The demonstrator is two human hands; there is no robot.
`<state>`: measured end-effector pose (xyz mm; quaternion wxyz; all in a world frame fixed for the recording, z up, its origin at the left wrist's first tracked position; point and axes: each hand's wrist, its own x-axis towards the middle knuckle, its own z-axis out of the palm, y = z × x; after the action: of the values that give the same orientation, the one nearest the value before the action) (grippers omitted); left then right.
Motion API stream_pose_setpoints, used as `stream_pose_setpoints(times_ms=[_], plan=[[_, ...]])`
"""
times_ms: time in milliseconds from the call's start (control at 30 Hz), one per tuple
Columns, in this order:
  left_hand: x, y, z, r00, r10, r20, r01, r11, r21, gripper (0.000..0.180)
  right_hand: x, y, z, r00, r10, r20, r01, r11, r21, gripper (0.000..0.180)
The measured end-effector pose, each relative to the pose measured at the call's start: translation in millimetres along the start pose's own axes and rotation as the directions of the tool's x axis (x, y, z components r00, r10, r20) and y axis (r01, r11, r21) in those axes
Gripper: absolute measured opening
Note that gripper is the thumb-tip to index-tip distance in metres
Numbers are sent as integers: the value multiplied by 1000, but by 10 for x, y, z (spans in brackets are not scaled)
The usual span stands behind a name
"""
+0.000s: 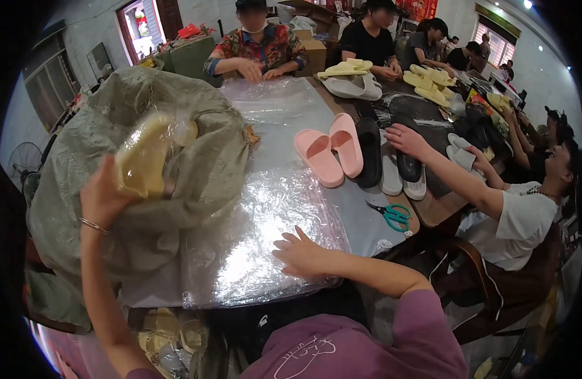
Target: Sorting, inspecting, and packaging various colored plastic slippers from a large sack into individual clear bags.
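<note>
My left hand (104, 189) is closed on a pair of pale yellow slippers (142, 161) wrapped in shiny clear plastic. It holds them up over the mouth of a large greenish woven sack (209, 170), and they look slightly blurred. Flat on a stack of clear plastic bags (234, 278) lies my right hand (303, 256), its fingers spread and nothing in them. Beyond that hand stand pink slippers (322, 161) side by side. A black slipper (368, 151) is right beside them.
Teal-handled scissors (395, 216) lie near the table's right edge. On the right, a co-worker's hand (408, 140) touches another black slipper (408, 165). Across the table, a person handles more clear plastic (275, 95). Yellow slippers (430, 82) sit farther back. Below the table are bagged yellow slippers (158, 331).
</note>
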<state>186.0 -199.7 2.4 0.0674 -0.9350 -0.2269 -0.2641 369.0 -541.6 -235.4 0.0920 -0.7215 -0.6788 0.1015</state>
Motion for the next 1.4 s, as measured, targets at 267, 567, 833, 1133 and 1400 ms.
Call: stream_pose_setpoints(times_ms=[267,567,833,1133,1400], plan=[[538,796,-695,971,193,-141,-234,653,-720,80,-24,-63,14,992,37,-117,-40,999,-20,55],[356,1351,266,602,655,456,391,256,-884,88,-153,-132,-55,869,-18,-494,154,960,235,51],[268,915,1501,459,598,657,151,676,-722,82,-466,-262,-113,934,285,214,-299,954,34,49],[-1434,1015,1584,938,229,262,-36,814,-580,65,-611,-380,-635,951,307,36,-291,848,444,28],[-1650,890,1737,892,139,431,28,933,-360,65,-277,1314,-458,684,667,-296,-620,745,247,23]])
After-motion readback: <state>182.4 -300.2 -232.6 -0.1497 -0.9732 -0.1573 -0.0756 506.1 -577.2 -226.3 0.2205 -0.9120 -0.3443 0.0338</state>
